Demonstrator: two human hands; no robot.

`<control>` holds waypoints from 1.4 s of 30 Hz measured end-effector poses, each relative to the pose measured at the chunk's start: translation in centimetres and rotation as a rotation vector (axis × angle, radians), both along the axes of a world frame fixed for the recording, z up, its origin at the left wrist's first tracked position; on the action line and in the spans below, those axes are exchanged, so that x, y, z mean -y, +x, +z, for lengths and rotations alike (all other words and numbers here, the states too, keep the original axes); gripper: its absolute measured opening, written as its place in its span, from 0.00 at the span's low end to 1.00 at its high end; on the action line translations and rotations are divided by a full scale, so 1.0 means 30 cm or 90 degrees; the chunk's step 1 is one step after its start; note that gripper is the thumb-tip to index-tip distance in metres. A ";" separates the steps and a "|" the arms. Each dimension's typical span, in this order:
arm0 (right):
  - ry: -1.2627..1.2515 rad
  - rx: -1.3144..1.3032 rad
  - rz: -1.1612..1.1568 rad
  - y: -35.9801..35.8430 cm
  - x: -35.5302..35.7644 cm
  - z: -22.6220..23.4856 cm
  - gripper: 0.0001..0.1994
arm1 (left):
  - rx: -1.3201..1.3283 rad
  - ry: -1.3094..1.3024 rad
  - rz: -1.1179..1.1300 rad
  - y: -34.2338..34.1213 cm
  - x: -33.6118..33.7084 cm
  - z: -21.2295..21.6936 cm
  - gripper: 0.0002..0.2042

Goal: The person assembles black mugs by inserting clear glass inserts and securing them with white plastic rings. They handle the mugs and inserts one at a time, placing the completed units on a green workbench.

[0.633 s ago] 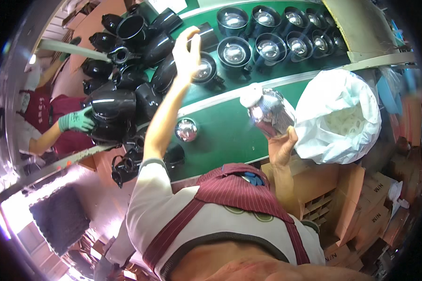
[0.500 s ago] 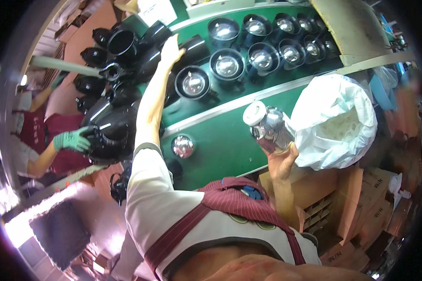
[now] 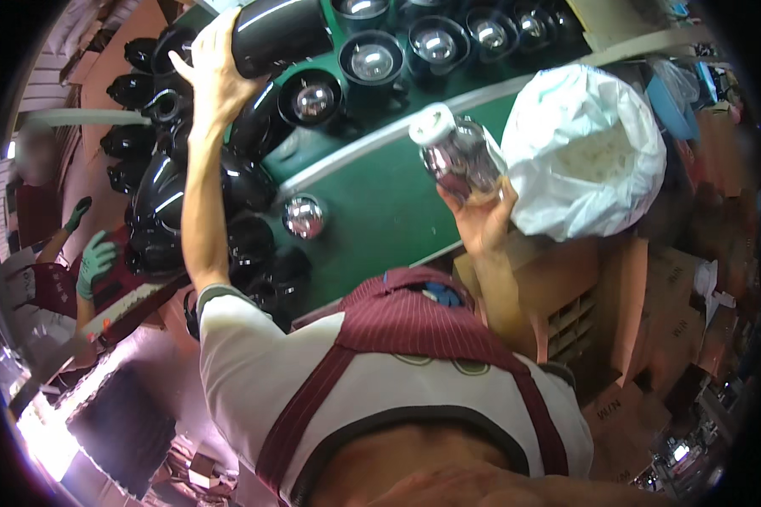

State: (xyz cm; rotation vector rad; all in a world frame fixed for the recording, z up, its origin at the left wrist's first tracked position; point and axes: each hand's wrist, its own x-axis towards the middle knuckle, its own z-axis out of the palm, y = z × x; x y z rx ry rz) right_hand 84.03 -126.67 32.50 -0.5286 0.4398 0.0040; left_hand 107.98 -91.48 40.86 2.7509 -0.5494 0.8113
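With its thumb and fingers about one end, my left hand [image 3: 216,80] grips a glossy black cylindrical shell [image 3: 283,35] at the top of the view. My right hand [image 3: 486,221] is closed round the lower end of a silvered glass flask liner [image 3: 463,160]. A round white piece [image 3: 431,124] sits on the liner's upper end. Beside that hand is a white plastic bag [image 3: 583,182], its mouth facing up. A shiny silver ball-like piece [image 3: 304,216] rests on the green table [image 3: 372,198], below the left hand and to its right.
Black pots with silver insides [image 3: 372,61] stand in rows across the back. More black shells [image 3: 156,198] crowd the left side, where a co-worker's green-gloved hand [image 3: 98,258] shows. Cardboard boxes [image 3: 664,317] stand at right, near a divided carton [image 3: 571,325].
My left hand has moved left and up with the black shell, which now looks nearer and larger. The right hand still holds the liner. The co-worker's gloved hand has left the black shells.
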 end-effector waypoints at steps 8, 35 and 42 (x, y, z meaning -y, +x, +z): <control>0.060 0.018 0.163 -0.085 -0.100 0.047 0.34 | 0.011 0.276 -0.238 -0.665 0.344 0.301 0.36; -0.023 0.197 0.249 -0.418 0.017 0.001 0.33 | -0.322 -0.343 -0.365 -1.001 0.410 0.362 0.49; -0.088 0.216 0.186 -0.335 0.033 0.008 0.33 | -0.277 -0.337 -0.304 -0.924 0.418 0.389 0.49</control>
